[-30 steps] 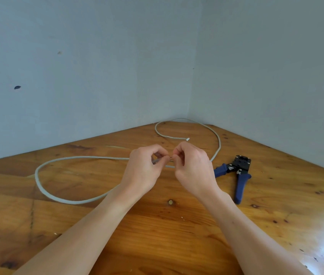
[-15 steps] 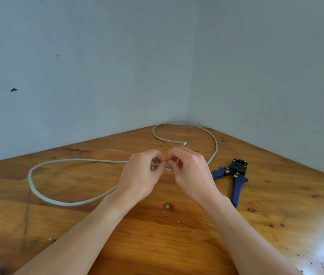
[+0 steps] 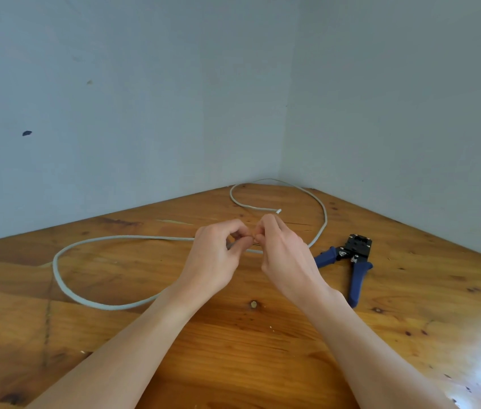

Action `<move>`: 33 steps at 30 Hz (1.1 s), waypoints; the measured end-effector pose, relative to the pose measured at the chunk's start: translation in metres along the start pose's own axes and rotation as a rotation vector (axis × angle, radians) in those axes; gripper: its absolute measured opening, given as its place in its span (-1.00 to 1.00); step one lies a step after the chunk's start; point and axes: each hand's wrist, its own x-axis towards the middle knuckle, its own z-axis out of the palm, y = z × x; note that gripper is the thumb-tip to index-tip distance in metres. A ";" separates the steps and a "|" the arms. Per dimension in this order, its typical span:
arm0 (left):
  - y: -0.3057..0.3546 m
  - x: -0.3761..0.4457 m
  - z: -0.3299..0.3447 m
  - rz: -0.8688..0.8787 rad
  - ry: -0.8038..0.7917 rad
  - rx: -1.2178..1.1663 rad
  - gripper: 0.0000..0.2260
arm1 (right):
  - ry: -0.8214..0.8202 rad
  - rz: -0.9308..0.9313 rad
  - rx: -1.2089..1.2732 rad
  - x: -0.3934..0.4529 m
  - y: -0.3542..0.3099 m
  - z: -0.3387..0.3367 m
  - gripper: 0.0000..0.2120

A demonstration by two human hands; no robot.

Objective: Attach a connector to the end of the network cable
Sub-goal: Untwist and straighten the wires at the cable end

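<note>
A long grey network cable (image 3: 65, 286) loops over the wooden table. Its far end (image 3: 278, 211) lies loose near the corner. My left hand (image 3: 214, 262) pinches the near end of the cable between thumb and fingers, just above the table's middle. My right hand (image 3: 285, 256) meets it fingertip to fingertip and pinches something tiny at that end; whether it is wires or a connector is hidden by the fingers.
A crimping tool (image 3: 353, 262) with blue handles and a black head lies on the table (image 3: 233, 349) to the right of my right hand. Two blue-grey walls (image 3: 145, 113) meet in a corner behind the table.
Both hands stay together at the cable end with only small finger movement. The view has shifted slightly.
</note>
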 end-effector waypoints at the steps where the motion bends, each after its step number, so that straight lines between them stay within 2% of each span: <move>1: 0.000 0.000 0.000 -0.004 0.011 -0.031 -0.91 | 0.033 -0.003 0.058 0.000 0.001 0.000 -0.89; 5: 0.001 0.001 -0.002 -0.050 0.011 -0.116 -0.91 | 0.161 -0.057 0.243 0.000 0.003 0.001 -0.90; 9: 0.001 0.002 -0.003 -0.087 0.005 -0.140 -0.89 | 0.189 -0.027 0.302 0.001 0.002 0.006 -0.85; 15: 0.004 0.002 -0.003 -0.128 0.027 -0.240 -0.87 | 0.150 0.285 0.576 0.001 0.001 0.008 -0.88; 18: 0.005 0.002 -0.002 -0.141 0.028 -0.258 -0.86 | 0.126 0.365 0.688 0.000 -0.002 0.007 -0.89; 33: 0.008 -0.001 -0.002 -0.145 0.010 -0.272 -0.86 | 0.159 0.485 0.838 -0.001 -0.010 0.005 -0.88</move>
